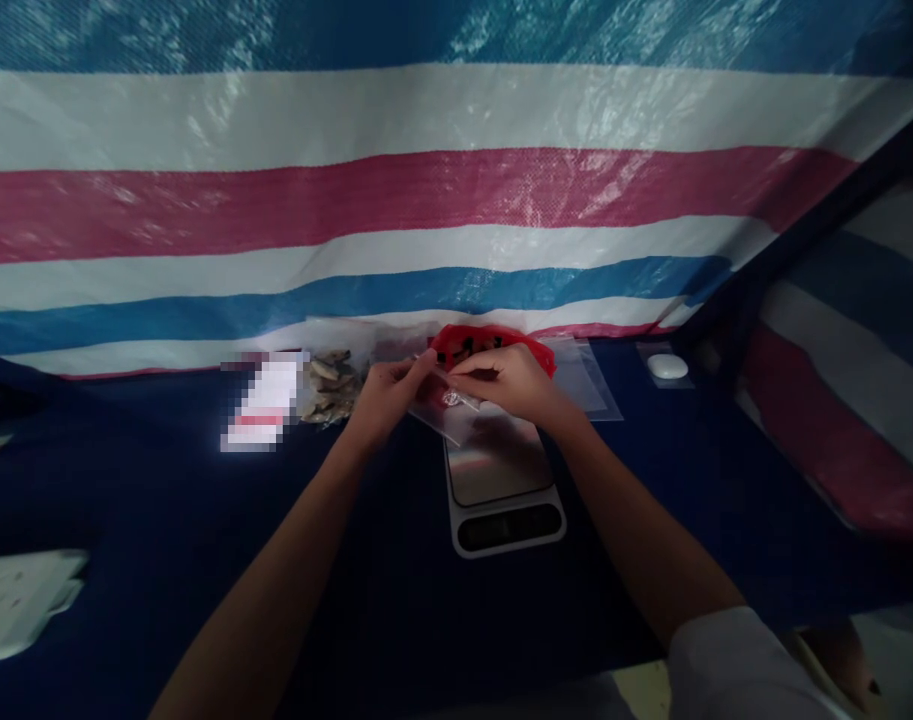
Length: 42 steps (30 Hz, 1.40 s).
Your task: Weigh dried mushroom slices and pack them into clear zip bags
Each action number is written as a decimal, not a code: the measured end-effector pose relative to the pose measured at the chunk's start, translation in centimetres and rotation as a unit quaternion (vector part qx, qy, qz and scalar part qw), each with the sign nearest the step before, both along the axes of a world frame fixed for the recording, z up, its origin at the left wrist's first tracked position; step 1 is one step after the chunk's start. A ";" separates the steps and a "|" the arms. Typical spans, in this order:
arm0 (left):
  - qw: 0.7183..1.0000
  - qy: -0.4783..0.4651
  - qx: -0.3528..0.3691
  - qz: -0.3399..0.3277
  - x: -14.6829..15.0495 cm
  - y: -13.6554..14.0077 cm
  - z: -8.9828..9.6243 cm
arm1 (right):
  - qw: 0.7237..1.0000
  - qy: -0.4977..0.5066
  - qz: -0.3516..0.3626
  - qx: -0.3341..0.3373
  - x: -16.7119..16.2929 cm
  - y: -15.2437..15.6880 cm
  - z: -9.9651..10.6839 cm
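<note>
Both hands hold a small clear plastic bag [445, 408] above the far part of a digital kitchen scale [501, 470]. My left hand [388, 393] pinches the bag's left side between thumb and fingers. My right hand [520, 382] has its fingertips closed at the bag's upper right edge. What the bag contains, if anything, I cannot make out. Just behind the hands lies an open red bag [535, 345] with dark pieces inside. To the left of my left hand sits a clear bag of brownish dried pieces [328, 388].
Flat clear bags [602, 390] lie right of the red bag. Farther right is a white rounded object [666, 367] on clear plastic. A bright, pixelated rectangle [265, 400] is at left, a white power strip [25, 600] at lower left. Striped plastic sheeting [426, 190] walls the dark blue table [201, 530].
</note>
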<state>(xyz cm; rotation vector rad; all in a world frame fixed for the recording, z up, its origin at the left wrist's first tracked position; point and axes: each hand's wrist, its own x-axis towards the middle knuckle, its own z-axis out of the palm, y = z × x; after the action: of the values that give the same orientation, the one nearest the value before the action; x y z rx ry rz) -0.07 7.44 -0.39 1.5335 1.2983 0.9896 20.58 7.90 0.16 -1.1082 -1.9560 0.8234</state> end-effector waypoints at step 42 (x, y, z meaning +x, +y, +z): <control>0.968 0.174 0.183 -0.004 -0.5 -0.1 0.3 | 0.993 0.056 -0.075 -0.072 1.7 0.9 0.1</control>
<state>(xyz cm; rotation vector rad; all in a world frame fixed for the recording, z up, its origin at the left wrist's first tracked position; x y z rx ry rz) -0.53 7.33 -0.10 2.0674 1.3971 1.0282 22.31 8.83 0.27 -1.2496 -1.7190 0.9363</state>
